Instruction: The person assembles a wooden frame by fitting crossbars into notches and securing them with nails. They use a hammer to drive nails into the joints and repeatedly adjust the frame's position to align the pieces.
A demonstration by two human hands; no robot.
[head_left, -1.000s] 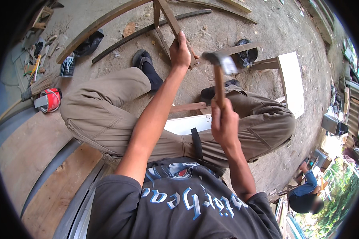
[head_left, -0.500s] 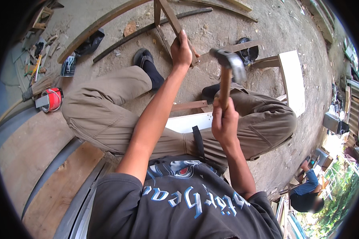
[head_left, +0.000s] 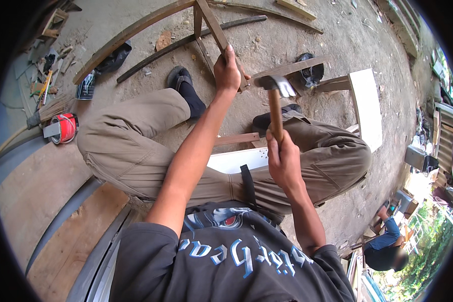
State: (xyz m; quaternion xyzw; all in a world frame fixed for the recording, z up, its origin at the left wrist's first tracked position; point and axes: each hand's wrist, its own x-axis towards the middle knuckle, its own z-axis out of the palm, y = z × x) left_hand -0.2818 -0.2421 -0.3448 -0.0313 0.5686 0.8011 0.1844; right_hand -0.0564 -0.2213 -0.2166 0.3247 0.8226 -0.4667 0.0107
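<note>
My right hand point(head_left: 284, 158) is closed around the wooden handle of a claw hammer point(head_left: 276, 111). The metal head is raised over the ground, just right of the wooden frame's near end. My left hand point(head_left: 227, 74) grips a bar of that brown wooden frame point(head_left: 212, 26), with the fingers wrapped round the wood and partly hidden. A long curved rail of the frame runs off to the far left. Beside the hammer head, a wooden slat point(head_left: 292, 67) stretches right from the frame's near end; how they join is hard to see.
Between my legs lies a white board point(head_left: 239, 160) beside a reddish wood strip point(head_left: 236, 139). A white panel with wooden legs point(head_left: 366, 108) stands at the right. A red reel point(head_left: 65, 128) and wooden planks point(head_left: 45, 176) are at the left. Another person point(head_left: 386, 251) sits far right.
The hammer has swung left, and its head is a little lower in the picture. My left hand keeps its hold on the wooden frame, almost unmoved.
</note>
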